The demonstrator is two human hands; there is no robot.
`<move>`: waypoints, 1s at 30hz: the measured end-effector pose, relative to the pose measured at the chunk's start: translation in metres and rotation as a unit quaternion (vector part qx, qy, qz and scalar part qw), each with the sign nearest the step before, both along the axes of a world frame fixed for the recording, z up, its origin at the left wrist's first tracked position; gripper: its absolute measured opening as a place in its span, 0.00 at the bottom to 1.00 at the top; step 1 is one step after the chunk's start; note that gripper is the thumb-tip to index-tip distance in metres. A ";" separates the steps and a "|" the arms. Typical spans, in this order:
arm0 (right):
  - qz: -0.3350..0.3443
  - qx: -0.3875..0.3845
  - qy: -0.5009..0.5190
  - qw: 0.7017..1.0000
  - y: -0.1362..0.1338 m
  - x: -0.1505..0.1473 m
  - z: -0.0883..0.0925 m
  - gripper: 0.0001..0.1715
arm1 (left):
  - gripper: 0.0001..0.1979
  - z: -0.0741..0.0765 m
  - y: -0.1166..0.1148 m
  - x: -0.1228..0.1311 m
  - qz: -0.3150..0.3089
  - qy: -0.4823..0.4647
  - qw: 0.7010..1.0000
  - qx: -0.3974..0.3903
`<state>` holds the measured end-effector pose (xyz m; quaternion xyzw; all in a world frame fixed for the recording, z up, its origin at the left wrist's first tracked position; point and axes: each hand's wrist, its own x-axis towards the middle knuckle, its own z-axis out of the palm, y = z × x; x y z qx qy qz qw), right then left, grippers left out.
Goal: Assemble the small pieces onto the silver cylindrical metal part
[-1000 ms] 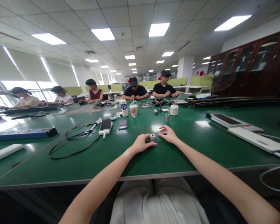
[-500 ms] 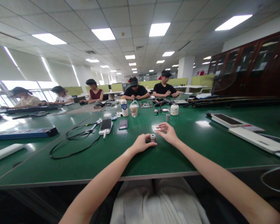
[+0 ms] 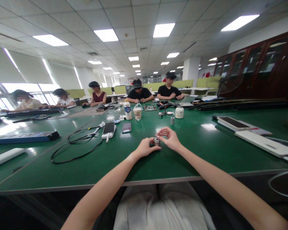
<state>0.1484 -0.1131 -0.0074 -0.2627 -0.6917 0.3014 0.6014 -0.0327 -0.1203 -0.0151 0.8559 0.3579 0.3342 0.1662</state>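
Observation:
A short silver metal cylinder [image 3: 157,142] stands upright on the green table [image 3: 144,166], in front of my body. My left hand [image 3: 146,147] is wrapped round its left side, thumb in front and fingers behind. Over the cylinder's top edge, from the right, comes my right hand [image 3: 170,139]. Its thumb and fingertips are pinched together at the cylinder's top; whatever they hold is too small to make out. A second metal cylinder [image 3: 172,120] stands a little farther back, beyond my right hand.
A white phone-like device [image 3: 108,129] and a looped black cable [image 3: 69,145] lie to the left. Farther back stand a bottle [image 3: 127,110], a cup [image 3: 137,112] and a round white jar [image 3: 179,112]. White flat devices [image 3: 266,143] lie right. Several people sit around the table.
My right hand has moved slightly left and down, bringing its fingertips to the top of the cylinder. My left hand stays round the cylinder.

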 end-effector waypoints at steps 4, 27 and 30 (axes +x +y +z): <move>-0.001 0.007 -0.003 1.000 -0.001 -0.002 0.000 0.20 | 0.17 0.002 -0.002 0.000 0.002 -0.002 1.000 -0.003; 0.012 0.004 -0.005 1.000 -0.003 -0.002 -0.002 0.20 | 0.17 0.002 -0.002 0.001 -0.005 -0.011 1.000 -0.009; 0.038 -0.009 -0.010 0.999 -0.005 -0.003 -0.004 0.20 | 0.18 0.002 -0.002 0.001 -0.007 -0.011 1.000 -0.009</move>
